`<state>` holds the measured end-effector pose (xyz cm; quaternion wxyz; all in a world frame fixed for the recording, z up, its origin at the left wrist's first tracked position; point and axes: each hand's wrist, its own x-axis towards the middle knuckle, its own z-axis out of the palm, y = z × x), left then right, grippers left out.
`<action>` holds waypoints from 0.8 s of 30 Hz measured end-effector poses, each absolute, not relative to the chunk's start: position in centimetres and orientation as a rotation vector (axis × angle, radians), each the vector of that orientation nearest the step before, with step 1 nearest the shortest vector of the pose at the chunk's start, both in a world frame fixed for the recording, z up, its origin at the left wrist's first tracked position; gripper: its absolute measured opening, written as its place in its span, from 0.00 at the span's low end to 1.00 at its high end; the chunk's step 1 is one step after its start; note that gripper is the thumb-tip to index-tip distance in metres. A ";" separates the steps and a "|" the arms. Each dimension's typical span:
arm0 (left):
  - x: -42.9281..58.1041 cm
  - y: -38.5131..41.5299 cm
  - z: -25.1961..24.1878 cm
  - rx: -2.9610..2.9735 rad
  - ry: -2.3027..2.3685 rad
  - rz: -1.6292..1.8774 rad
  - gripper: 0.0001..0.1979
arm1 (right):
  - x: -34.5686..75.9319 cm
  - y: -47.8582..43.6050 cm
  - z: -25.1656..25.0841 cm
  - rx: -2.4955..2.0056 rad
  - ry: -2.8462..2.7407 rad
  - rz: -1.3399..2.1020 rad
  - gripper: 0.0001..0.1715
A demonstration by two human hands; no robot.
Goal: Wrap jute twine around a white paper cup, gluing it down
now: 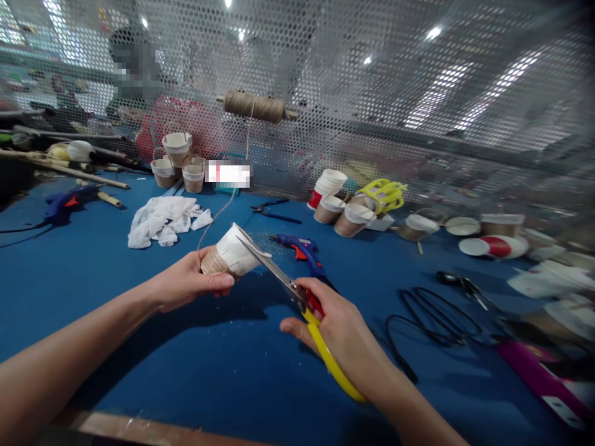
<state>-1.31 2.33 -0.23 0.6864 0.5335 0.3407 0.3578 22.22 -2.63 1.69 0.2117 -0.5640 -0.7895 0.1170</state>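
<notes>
My left hand (198, 282) is closed round a white paper cup (235, 254), tilted with its mouth to the right. Twine (214, 262) is wound about the cup's lower part, and a strand runs from it up to a twine spool (253, 106). In my right hand (337, 319) is a pair of scissors (286, 280) with yellow and red handles. Their blades reach the cup's rim; whether they touch the paper I cannot tell. Just behind the scissors lies a blue glue gun (302, 248) on the table.
Twine-wrapped cups (177, 148) are stacked at the back left, near crumpled white cloth (165, 220). Pliers (276, 210) lie mid-table. A second glue gun (72, 201) is at left. More cups (353, 220), a black cord (432, 316) and a purple object (542, 378) occupy the right.
</notes>
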 end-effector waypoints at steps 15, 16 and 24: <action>-2.4 2.7 -0.5 1.037 0.538 0.774 0.30 | 22.0 -2.9 1.9 -1.519 -2.184 0.233 0.18; -2.3 2.7 -0.4 1.003 0.537 0.776 0.29 | 22.0 -2.9 1.9 -1.518 -2.186 0.230 0.18; -1.4 2.3 -0.1 0.976 0.711 0.817 0.20 | 22.2 -2.7 1.4 -1.515 -2.210 0.257 0.24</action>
